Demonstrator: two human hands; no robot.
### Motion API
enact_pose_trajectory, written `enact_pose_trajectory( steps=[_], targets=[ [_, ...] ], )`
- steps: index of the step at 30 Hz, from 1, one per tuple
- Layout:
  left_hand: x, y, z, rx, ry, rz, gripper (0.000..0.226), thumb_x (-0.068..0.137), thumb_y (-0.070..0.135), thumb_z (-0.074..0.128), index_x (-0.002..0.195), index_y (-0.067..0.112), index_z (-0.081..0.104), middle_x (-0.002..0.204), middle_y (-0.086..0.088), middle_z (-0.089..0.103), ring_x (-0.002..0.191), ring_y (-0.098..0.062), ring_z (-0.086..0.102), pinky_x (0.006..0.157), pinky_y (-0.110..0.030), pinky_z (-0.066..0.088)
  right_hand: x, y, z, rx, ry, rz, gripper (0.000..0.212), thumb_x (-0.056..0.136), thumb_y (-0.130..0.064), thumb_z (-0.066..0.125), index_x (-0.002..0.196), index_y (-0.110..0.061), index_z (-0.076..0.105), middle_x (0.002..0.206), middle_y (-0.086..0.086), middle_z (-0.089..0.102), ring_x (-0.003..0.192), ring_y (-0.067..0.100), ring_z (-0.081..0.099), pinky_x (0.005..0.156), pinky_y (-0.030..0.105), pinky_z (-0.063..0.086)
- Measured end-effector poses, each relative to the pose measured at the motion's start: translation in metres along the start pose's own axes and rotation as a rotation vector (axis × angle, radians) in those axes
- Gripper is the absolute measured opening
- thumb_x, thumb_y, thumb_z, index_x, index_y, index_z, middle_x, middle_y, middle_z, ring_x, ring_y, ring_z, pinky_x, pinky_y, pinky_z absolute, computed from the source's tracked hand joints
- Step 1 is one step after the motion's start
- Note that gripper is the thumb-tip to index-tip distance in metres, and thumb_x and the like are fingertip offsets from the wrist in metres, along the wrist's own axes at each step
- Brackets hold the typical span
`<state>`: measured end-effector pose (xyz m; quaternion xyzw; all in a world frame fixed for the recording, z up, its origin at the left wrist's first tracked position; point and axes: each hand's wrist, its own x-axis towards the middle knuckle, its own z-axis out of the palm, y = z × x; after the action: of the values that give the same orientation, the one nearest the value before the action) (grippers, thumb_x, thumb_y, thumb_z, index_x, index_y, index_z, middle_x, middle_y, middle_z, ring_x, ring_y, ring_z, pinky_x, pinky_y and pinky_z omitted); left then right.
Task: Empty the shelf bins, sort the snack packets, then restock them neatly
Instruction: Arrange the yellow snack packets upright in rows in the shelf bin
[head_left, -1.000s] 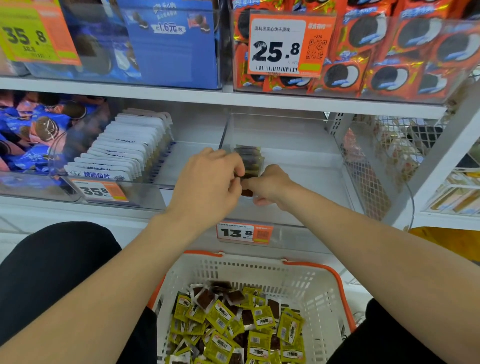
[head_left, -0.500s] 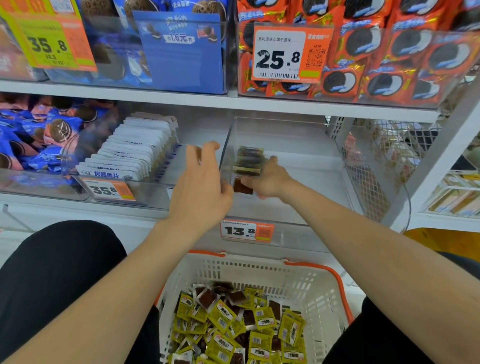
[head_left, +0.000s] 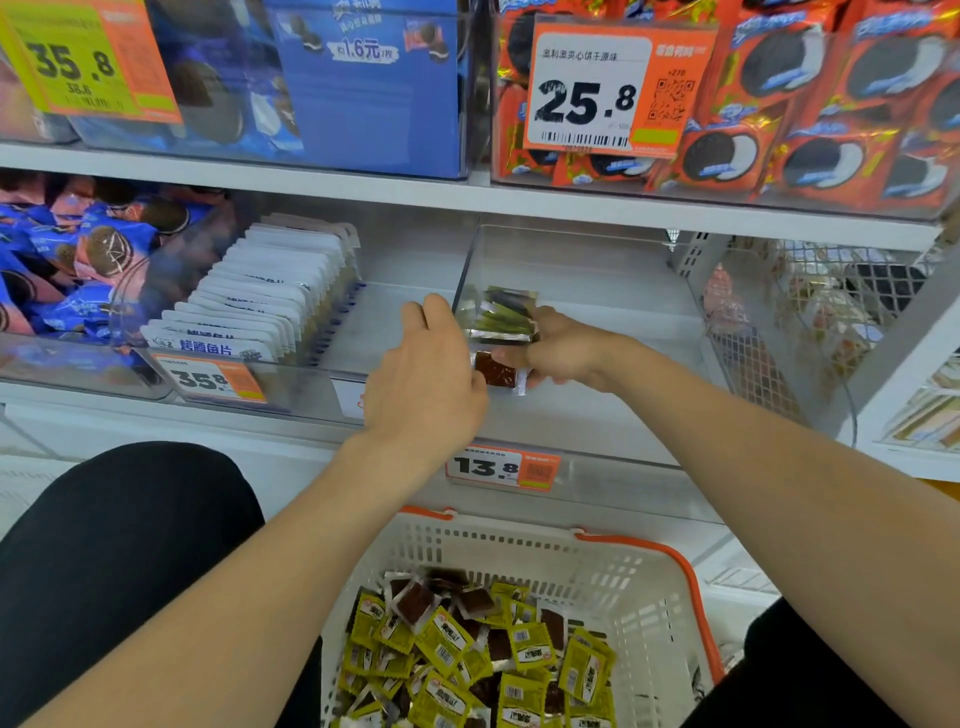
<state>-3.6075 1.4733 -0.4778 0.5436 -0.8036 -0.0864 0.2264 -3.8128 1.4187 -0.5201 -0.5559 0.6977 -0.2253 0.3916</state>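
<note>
A small stack of green-and-silver snack packets (head_left: 506, 318) stands on edge at the front left of the clear shelf bin (head_left: 613, 270). My right hand (head_left: 569, 353) grips the stack from the right, with a brown-windowed packet (head_left: 496, 370) pinched at its near end. My left hand (head_left: 426, 379) is raised against the stack's left side with fingers nearly straight, holding nothing that I can see. Below, a white basket with an orange rim (head_left: 649, 552) holds several loose packets (head_left: 467, 654) of the same green and brown kind.
White fish-slice packets (head_left: 260, 291) fill the bin to the left, with blue cookie packs (head_left: 78, 260) beyond. A 13.8 price tag (head_left: 501, 467) hangs on the bin's front. Cookie boxes (head_left: 779, 104) crowd the upper shelf. A wire mesh panel (head_left: 769, 322) closes the right side.
My left hand let go of the packets, opened, and now sits against the stack's left side. My right hand stayed on the stack, which shifted slightly deeper into the bin.
</note>
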Motion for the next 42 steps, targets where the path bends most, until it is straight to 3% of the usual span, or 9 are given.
enact_pose_trajectory(
  steps=[4,12,17,24,28,32,34,37,42],
  targets=[
    [-0.003,-0.002,0.001,-0.011,-0.005,0.001,0.032,0.095,0.018,0.062,0.114,0.011,0.038,0.115,-0.01,0.04,0.067,-0.032,0.041,0.058,-0.044,0.038,-0.002,0.0,0.01,-0.031,0.073,0.008,0.07,0.096,-0.034,0.074,0.152,-0.022,0.035,0.13,-0.001,0.043,0.104,0.013,0.054,0.065,0.017,0.042],
    [-0.004,-0.004,0.002,-0.039,0.005,0.028,0.029,0.096,0.016,0.061,0.112,0.012,0.037,0.116,-0.011,0.04,0.059,-0.025,0.038,0.054,-0.04,0.034,-0.014,-0.005,0.022,0.132,0.08,-0.088,0.042,0.1,-0.012,0.069,0.137,-0.021,0.052,0.116,-0.003,0.064,0.092,0.006,0.059,0.065,0.014,0.042],
    [-0.003,-0.004,-0.001,-0.03,-0.006,0.025,0.029,0.095,0.017,0.06,0.114,0.011,0.039,0.113,-0.007,0.038,0.058,-0.02,0.035,0.049,-0.035,0.025,-0.023,-0.01,0.017,0.062,0.084,-0.047,0.027,0.103,-0.017,0.064,0.13,-0.014,0.064,0.087,-0.006,0.059,0.07,0.007,0.049,0.041,0.008,0.035],
    [-0.003,-0.006,-0.001,-0.031,0.013,0.035,0.035,0.094,0.025,0.062,0.12,0.008,0.048,0.119,-0.01,0.042,0.083,-0.028,0.047,0.067,-0.04,0.039,-0.035,-0.02,0.013,0.02,0.154,0.064,0.018,0.097,-0.03,0.072,0.094,-0.026,0.054,0.109,0.007,0.064,0.09,0.02,0.058,0.07,0.032,0.047],
    [-0.004,-0.012,0.002,0.222,0.173,0.239,0.043,0.085,0.026,0.066,0.123,0.008,0.058,0.118,-0.014,0.051,0.107,-0.035,0.046,0.081,-0.044,0.039,-0.057,-0.026,0.011,-0.241,0.269,0.049,0.037,0.099,-0.037,0.069,0.12,-0.012,0.051,0.114,0.009,0.058,0.1,0.025,0.055,0.077,0.033,0.042],
    [-0.022,-0.001,-0.021,-0.024,0.251,0.396,0.013,0.086,0.03,0.065,0.096,0.022,0.065,0.09,0.006,0.057,0.086,-0.021,0.057,0.07,-0.041,0.05,-0.103,-0.031,0.012,-0.35,0.543,-0.204,0.009,0.096,-0.024,0.059,0.097,-0.022,0.068,0.085,0.002,0.074,0.085,0.026,0.068,0.078,0.035,0.054],
    [-0.038,0.001,-0.035,-0.15,0.098,0.469,0.013,0.081,0.039,0.06,0.073,0.029,0.058,0.06,0.012,0.054,0.059,-0.007,0.054,0.061,-0.035,0.051,-0.145,-0.036,0.015,-0.309,0.553,-0.349,0.016,0.09,-0.021,0.057,0.079,-0.024,0.067,0.061,-0.008,0.065,0.061,0.011,0.062,0.068,0.026,0.05],
    [-0.061,-0.007,-0.032,-0.204,-0.59,0.581,0.028,0.083,0.034,0.061,0.059,0.02,0.055,0.051,0.005,0.055,0.047,-0.009,0.049,0.058,-0.033,0.05,-0.204,-0.035,0.029,-0.338,0.277,-0.441,0.016,0.084,-0.022,0.057,0.074,-0.02,0.07,0.053,-0.009,0.061,0.053,0.009,0.058,0.06,0.013,0.04],
    [-0.088,-0.048,0.059,0.284,-1.214,0.471,0.021,0.091,0.026,0.055,0.071,0.022,0.055,0.066,0.002,0.057,0.06,-0.022,0.048,0.059,-0.038,0.045,-0.213,0.04,0.099,-0.706,-0.299,-0.195,0.024,0.091,-0.024,0.05,0.081,-0.011,0.067,0.071,0.006,0.067,0.066,0.025,0.062,0.06,0.034,0.051]
  ],
)
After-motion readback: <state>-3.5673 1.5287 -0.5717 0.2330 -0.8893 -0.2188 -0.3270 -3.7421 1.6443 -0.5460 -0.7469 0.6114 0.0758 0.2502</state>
